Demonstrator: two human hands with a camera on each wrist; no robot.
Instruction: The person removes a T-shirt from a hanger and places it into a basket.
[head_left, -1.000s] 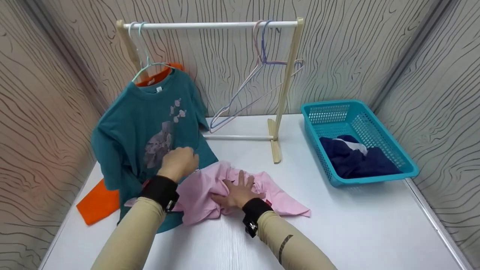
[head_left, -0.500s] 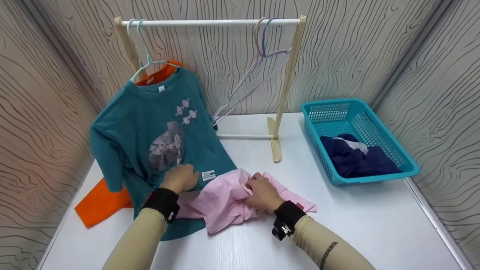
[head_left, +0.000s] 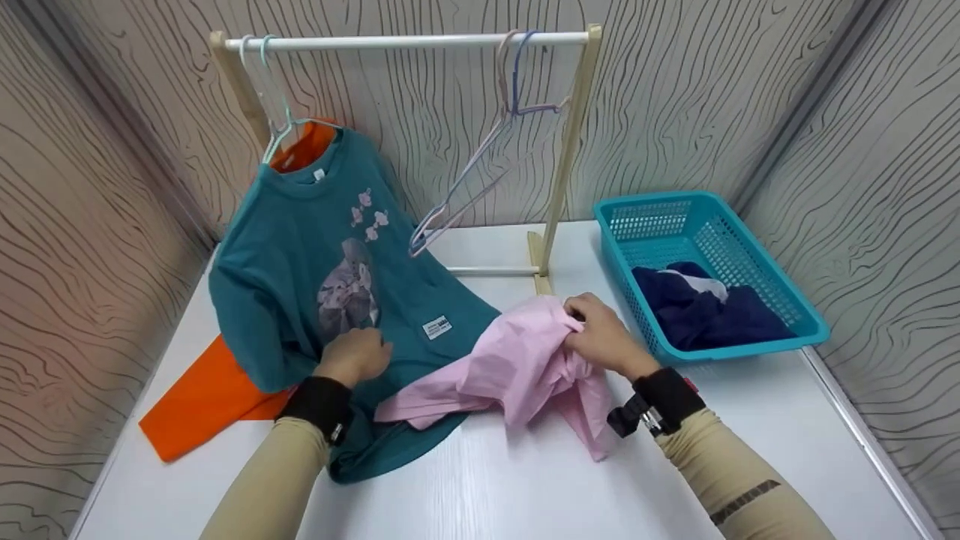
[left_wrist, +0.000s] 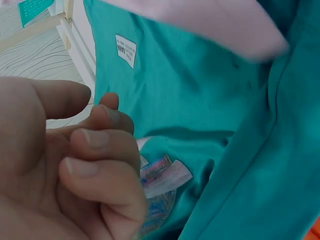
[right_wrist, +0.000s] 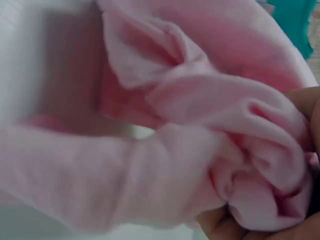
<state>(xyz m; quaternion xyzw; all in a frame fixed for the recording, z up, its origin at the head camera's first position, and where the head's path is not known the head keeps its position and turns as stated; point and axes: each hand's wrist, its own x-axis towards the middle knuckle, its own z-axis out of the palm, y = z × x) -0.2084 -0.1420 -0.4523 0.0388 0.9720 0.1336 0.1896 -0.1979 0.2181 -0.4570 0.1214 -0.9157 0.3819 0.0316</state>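
My right hand (head_left: pixel 600 334) grips a bunched fold of a pink garment (head_left: pixel 517 360), lifting part of it while one end lies over the lower teal shirt. Close up in the right wrist view, the pink cloth (right_wrist: pixel 165 175) is gathered in thick folds at my fingers. The teal T-shirt (head_left: pixel 405 292), with a bear print and a small white label, hangs at the left from a pale green hanger (head_left: pixel 289 124). In front of its print is my left hand (head_left: pixel 356 356). Its fingers are loosely curled and hold nothing in the left wrist view.
A clothes rack (head_left: pixel 420 41) stands at the back, with bare pink and blue hangers (head_left: pixel 469 161) towards its right end. An orange garment (head_left: pixel 206 405) hangs behind the teal shirt. On the right, a turquoise basket (head_left: pixel 660 204) contains dark blue clothing (head_left: pixel 697 315).
My right hand has gone from spread on the pink garment to gripping it, and has drawn it rightwards and up. The teal shirt's lower part has come more into view; my left hand has lowered slightly.
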